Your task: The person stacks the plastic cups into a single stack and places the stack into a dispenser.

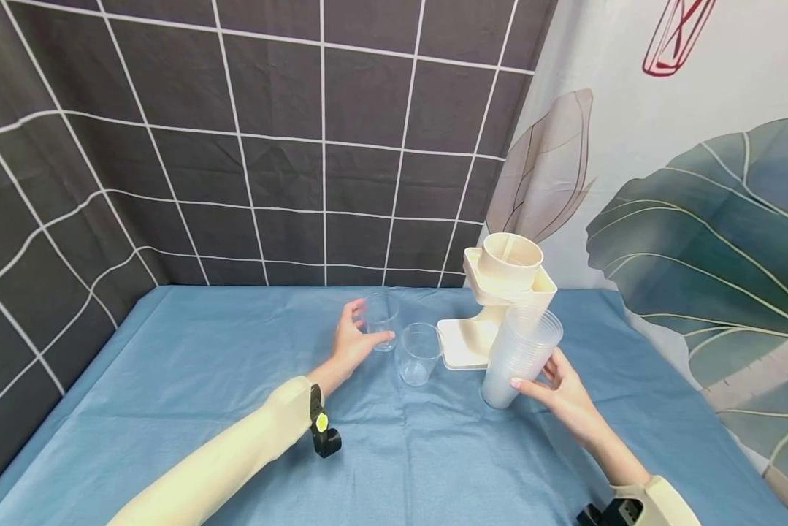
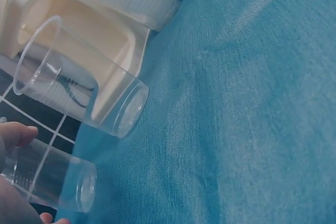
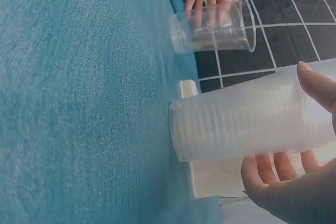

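Note:
My left hand [image 1: 353, 343] has its thumb and fingers around a clear plastic cup [image 1: 382, 320], which stands upright on the cloth. A second clear cup [image 1: 420, 356] stands just right of it, in front in the left wrist view. With thumb and fingers on opposite sides, my right hand [image 1: 561, 398] holds a tall stack of nested plastic cups [image 3: 236, 121]. The stack leans to the right, its lower end at the cloth. Behind the stack stands a cream-coloured holder [image 1: 466, 343] with a round ring on top and a flat base.
A blue cloth [image 1: 236, 438] with slight creases covers the table. Behind it hangs a dark curtain [image 1: 275, 175] with white grid lines, and to the right a white curtain [image 1: 564, 58] with leaf prints.

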Demonstrator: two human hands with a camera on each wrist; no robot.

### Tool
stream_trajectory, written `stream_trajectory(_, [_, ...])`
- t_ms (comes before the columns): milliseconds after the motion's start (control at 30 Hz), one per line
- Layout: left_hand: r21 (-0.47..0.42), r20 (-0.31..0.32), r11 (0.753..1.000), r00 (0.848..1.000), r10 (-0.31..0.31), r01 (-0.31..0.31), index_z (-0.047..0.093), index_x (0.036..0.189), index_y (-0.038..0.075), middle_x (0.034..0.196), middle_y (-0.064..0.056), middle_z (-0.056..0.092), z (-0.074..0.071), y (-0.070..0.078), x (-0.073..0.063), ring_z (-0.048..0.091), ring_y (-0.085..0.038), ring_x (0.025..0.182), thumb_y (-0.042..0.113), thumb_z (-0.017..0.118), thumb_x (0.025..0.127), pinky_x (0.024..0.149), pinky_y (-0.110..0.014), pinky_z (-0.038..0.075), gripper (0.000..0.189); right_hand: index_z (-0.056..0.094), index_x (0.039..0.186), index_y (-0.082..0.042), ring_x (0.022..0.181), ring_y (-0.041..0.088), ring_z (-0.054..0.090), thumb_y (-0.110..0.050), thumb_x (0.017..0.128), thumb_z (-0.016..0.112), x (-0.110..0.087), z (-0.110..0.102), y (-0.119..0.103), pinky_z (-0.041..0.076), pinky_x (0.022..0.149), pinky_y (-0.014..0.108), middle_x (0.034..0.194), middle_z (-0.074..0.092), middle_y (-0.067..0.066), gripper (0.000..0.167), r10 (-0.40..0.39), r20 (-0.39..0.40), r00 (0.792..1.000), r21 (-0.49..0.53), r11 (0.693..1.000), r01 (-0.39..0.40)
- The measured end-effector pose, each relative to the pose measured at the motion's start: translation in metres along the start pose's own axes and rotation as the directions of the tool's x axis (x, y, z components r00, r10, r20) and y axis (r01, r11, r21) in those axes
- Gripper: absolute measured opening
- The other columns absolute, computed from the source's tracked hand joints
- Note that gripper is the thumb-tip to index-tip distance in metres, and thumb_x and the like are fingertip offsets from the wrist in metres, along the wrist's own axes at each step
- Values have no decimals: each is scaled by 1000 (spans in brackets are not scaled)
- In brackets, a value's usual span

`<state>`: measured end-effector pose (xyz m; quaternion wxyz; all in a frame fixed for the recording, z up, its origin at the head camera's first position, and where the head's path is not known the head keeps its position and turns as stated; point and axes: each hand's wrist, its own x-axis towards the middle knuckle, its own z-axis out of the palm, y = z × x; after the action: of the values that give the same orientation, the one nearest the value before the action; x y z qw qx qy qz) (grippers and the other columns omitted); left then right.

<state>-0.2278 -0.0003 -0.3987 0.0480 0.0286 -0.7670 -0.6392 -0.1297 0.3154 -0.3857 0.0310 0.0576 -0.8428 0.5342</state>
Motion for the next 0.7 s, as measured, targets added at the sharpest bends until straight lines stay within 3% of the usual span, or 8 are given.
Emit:
stream_trajectory(467, [-55, -22, 998, 999, 38, -39, 45, 136, 4, 136, -19, 53, 2, -5, -1, 49, -40, 126, 4, 79, 71, 108, -44, 42, 74, 21, 149, -6, 112, -18, 42, -14, 87, 70, 0, 1, 0, 40, 89, 3, 143, 39, 15, 79, -3, -5, 1000, 3, 1000, 3])
stream_trajectory(700, [-96, -33, 995, 999, 19, -23, 44, 136, 5, 136, -20, 54, 4, -6, -4, 51, -39, 124, 4, 79, 72, 107, -43, 43, 73, 20, 149, -8, 112, -18, 42, -15, 87, 70, 0, 0, 0, 41, 88, 4, 143, 39, 13, 79, 1, -1, 1000, -5, 1000, -1])
